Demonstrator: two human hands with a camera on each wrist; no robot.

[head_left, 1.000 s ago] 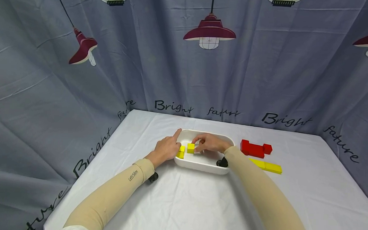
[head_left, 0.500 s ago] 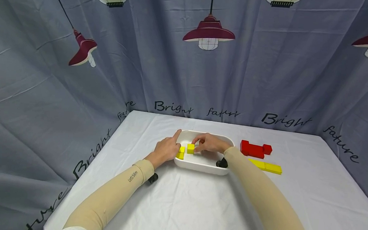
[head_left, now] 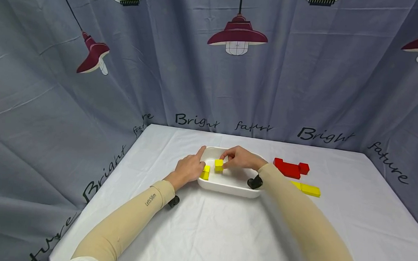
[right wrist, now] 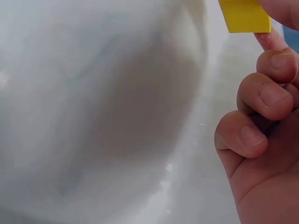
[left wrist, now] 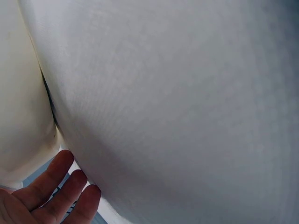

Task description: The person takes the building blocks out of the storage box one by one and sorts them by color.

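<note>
In the head view my right hand (head_left: 244, 159) pinches a yellow cube (head_left: 219, 165) between thumb and index finger, above the floor of a white tray (head_left: 227, 190). The right wrist view shows part of this yellow cube (right wrist: 245, 16) at the fingertips, the other fingers curled toward the palm. My left hand (head_left: 189, 167) holds the tray's left end, index finger stretched along the rim and thumb over it. More yellow blocks (head_left: 205, 173) lie inside by that thumb, partly hidden. The left wrist view catches several of the left hand's fingers (left wrist: 60, 196) outside the tray.
Red blocks (head_left: 290, 169) lie on the table right of the tray, with yellow blocks (head_left: 308, 189) in front of them, partly behind the right sleeve. A white cloth covers the table (head_left: 196, 232). A grey printed curtain (head_left: 183, 78) hangs behind and to the left.
My right hand has raised the pinched yellow cube slightly and shifted it a little to the right. The left hand and the tray have stayed in place.
</note>
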